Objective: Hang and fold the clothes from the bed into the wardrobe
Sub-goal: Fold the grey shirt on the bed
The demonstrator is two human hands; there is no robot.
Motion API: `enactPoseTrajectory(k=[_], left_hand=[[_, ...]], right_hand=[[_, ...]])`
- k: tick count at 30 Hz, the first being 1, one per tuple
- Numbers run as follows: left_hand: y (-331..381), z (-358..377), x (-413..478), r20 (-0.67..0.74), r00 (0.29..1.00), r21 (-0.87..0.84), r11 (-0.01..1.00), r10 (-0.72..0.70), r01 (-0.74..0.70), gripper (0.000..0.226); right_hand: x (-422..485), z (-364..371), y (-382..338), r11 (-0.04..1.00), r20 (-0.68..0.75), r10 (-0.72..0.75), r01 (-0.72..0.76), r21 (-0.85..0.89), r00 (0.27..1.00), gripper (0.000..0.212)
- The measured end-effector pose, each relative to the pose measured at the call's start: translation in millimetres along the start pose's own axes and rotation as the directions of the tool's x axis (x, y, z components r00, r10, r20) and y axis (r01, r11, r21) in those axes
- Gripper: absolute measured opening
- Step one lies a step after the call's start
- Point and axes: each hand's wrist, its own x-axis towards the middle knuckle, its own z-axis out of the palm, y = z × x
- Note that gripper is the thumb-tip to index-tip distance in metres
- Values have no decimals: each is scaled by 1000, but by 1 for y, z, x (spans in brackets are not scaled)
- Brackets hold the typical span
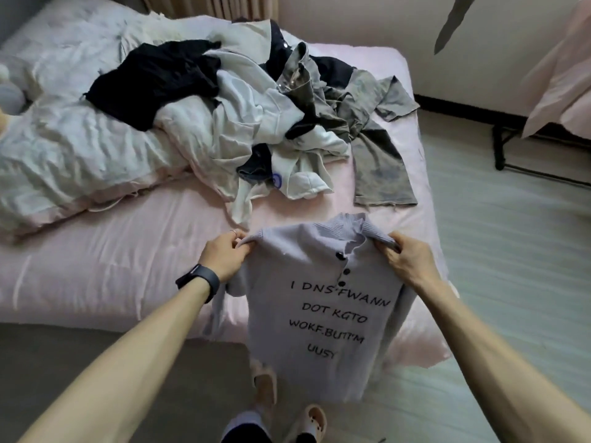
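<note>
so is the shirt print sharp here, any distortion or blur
Head view: soft even light, no glare; the lavender shirt print is sharp enough to read; the forearms stretch toward the corners from the wide lens; a dark shape top right is blurred.

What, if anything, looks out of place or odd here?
The black lettering on the lilac knitted polo shirt reads as garbled nonsense. A blurred grey pointed shape hangs at the top right; I cannot tell what it is.

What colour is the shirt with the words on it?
The shirt is pale lilac with black letters; head view.
</note>
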Motion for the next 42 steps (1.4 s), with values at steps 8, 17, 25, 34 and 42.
enactPoseTrajectory(k=[8,17,25,34,42], left_hand=[[-33,118,193,-74,997,173,985,-4,17,25],[-13,196,269,238,901,479,763,363,-434,52],[41,256,311,333,869,509,707,365,-491,44],[55,259,323,619,666,631,242,416,-737,43],[92,237,338,498,499,717,-13,709,-697,23]], right_hand=[[171,126,53,981,9,-1,3,-196,1000,27],[198,198,87,923,-80,216,-230,-309,973,55],[239,213,85,935,23,209,-193,-299,978,38],[248,211,96,940,-56,307,-312,-138,950,18],[253,210,96,933,-166,294,-321,-165,941,18]])
